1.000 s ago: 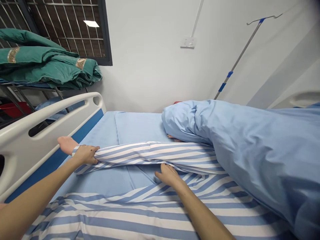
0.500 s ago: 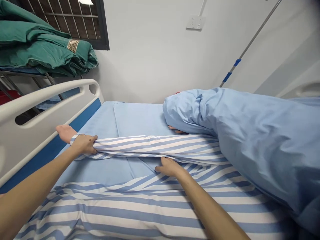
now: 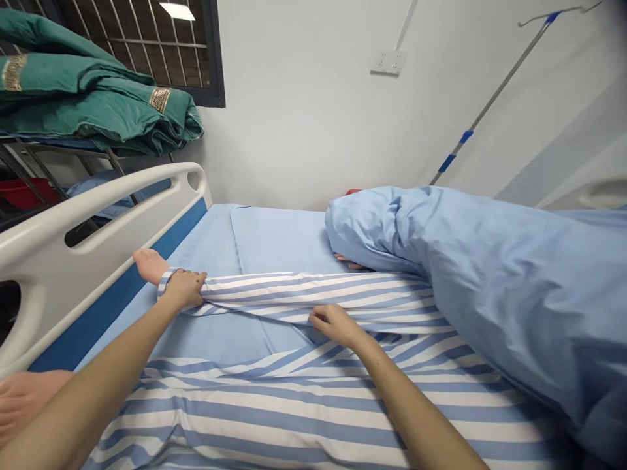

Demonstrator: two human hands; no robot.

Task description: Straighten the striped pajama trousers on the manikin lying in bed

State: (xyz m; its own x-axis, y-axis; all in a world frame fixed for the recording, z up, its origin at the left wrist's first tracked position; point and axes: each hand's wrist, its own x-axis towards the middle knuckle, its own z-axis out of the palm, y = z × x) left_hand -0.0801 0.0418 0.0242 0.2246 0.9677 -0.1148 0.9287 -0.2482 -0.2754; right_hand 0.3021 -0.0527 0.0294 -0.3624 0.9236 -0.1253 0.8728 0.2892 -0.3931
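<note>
A leg in blue-and-white striped trousers (image 3: 274, 287) lies straight across the bed, its bare foot (image 3: 149, 266) pointing left. My left hand (image 3: 186, 287) is wrapped over the trouser cuff by the ankle. Lower on the same leg's near side, around the knee, my right hand (image 3: 333, 323) rests against the fabric with curled fingers; whether cloth is pinched in them is hidden. Closer to me is the other striped trouser leg (image 3: 255, 418), with a second bare foot (image 3: 36, 398) partly behind my left forearm. A bunched light-blue quilt (image 3: 490, 261) covers the body on the right.
A light-blue sheet (image 3: 279, 238) covers the mattress. The white bed end board (image 3: 122, 196) stands on the left. Behind it, green folded bedding (image 3: 108, 104) lies on a metal rack. Fingers (image 3: 349, 262) show under the quilt's edge. An IV pole (image 3: 499, 88) leans at the right.
The view has shifted slightly, bringing the second foot into sight. My right hand's fingers have curled in and sit higher on the trouser leg's side. My left hand stays at the ankle.
</note>
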